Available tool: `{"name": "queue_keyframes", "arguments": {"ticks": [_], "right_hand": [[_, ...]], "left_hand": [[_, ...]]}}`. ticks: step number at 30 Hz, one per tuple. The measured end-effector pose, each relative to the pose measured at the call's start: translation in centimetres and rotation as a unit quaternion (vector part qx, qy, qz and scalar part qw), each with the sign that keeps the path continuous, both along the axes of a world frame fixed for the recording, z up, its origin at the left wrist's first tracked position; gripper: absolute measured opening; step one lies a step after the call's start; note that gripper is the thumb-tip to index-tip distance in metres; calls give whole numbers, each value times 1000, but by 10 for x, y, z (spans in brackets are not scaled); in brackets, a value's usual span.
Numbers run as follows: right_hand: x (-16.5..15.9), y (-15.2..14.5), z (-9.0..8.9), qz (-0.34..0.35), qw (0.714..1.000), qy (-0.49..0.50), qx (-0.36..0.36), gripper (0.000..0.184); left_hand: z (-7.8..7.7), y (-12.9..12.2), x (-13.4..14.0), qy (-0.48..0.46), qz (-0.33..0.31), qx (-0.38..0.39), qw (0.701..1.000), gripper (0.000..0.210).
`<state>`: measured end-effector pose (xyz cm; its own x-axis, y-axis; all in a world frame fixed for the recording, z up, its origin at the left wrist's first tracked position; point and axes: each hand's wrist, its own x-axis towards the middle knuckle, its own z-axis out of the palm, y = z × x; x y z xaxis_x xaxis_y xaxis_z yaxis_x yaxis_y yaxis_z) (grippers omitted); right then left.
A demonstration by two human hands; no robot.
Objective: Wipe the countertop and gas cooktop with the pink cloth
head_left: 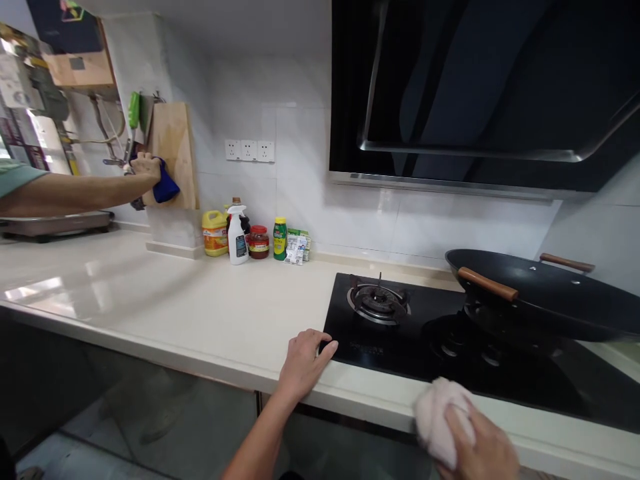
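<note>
My left hand [306, 360] lies on the pale countertop [225, 313] by the front left corner of the black gas cooktop [360, 357]. Its fingers are stretched out, with nothing held. A bunched whitish cloth [440, 413] is gripped in my right hand [483, 443], at the counter's front edge below the cooktop; motion blurs this hand a little. On the cooktop's left side is a burner with a pan support [379, 301]. A large black wok [545, 283] with wooden handles stands over the right side.
Along the wall stand a yellow jug [215, 233], a white spray bottle [237, 235], a red-lidded jar [259, 242], a green bottle [280, 239] and packets [297, 247]. Another person's hand [146, 170] holds a blue cloth [165, 183] against a cutting board [175, 150]. A range hood [470, 93] overhangs the cooktop.
</note>
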<state>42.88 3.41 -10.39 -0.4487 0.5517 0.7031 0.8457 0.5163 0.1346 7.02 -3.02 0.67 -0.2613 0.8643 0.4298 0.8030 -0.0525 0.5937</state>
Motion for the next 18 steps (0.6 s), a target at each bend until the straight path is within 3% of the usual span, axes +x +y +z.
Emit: {"name": "queue_keyframes", "arguments": {"ticks": [2,3,6,9,12,14,16,18], "right_hand": [[-53,-15,8,64,998,-9,14,86],[-79,-22,13,98,995,-19,13,80],[-145,-42,28,153,988,-19,-12,42],[-180,-52,32,174,984,-18,-23,33],[-188,-55,26,175,984,-7,-28,37],[-182,-53,19,175,984,5,-17,54],[-167,-49,12,182,983,16,6,69],[-143,-41,5,186,982,22,22,72]], "left_hand": [[1,0,0,3,1,-3,1000,35],[1,-1,0,4,0,-5,1000,34],[3,-2,-1,0,-1,-6,1000,32],[4,-3,-2,-31,-5,3,1000,31],[4,-3,-4,-51,-5,10,999,32],[4,-3,-3,-37,-3,8,999,32],[4,-3,-2,-23,-1,5,1000,31],[4,-3,-2,-23,0,-1,1000,30]]}}
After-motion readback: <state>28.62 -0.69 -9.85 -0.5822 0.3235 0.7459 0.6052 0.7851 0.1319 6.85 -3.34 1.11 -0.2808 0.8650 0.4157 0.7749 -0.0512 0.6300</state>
